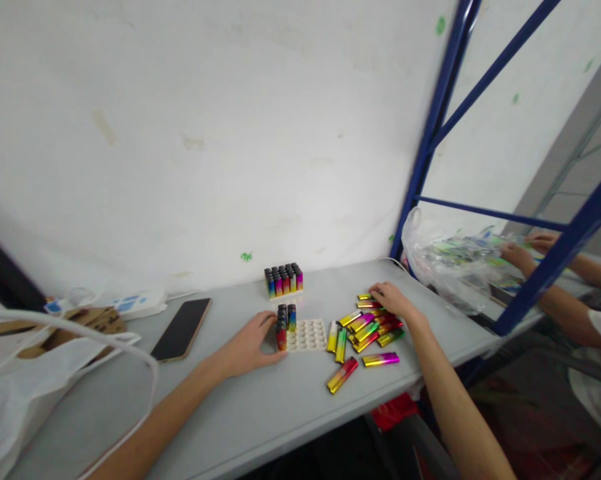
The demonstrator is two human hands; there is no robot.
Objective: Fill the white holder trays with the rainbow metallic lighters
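Note:
My left hand (pixel 254 341) curls round the left end of a white tray with round holes (pixel 310 335), thumb at the front corner and fingers behind. A few lighters with dark tops (pixel 281 328) stand upright in the tray's left part; the other holes show. To the right lies a loose pile of shiny multicoloured lighters (pixel 364 328). My right hand (pixel 393 299) rests at the far edge of this pile, fingers bent down, with a yellow lighter (pixel 363 297) at the fingertips. The fingertips' undersides are hidden.
A filled block of upright lighters (pixel 283 281) stands by the wall. On the left are a phone (pixel 183 330), cardboard (pixel 87 327) and a white bag (pixel 35 393). Right, beyond a blue metal frame (pixel 425 153), another person's hands (pixel 517 253) work near plastic bags (pixel 445 267).

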